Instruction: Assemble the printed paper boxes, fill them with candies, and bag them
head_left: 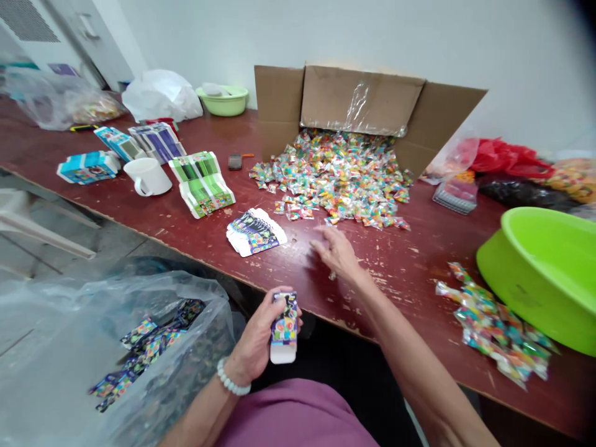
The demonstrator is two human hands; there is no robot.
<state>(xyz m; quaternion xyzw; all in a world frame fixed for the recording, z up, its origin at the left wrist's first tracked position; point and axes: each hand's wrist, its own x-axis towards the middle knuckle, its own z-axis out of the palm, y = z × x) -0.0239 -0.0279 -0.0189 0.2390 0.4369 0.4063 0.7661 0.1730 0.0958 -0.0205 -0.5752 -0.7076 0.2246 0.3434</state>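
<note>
My left hand [257, 329] is closed around a small printed candy box [284, 326], held upright in front of my lap with a white end flap at the bottom. Over the table, just short of the heap of wrapped candies [335, 177], my right hand [338, 253] reaches forward with its fingers apart and nothing visible in them. The heap spills out of a cardboard carton [358, 96] lying on its side. Left of my right hand lies a fanned stack of flat purple-and-white boxes [257, 233].
Green flat boxes [202, 184], a white mug [148, 176] and blue boxes [88, 167] stand at the left. A large plastic bag [186, 347] with filled boxes hangs below the table edge. At right are a green basin [516, 279] and more wrapped candies [498, 329].
</note>
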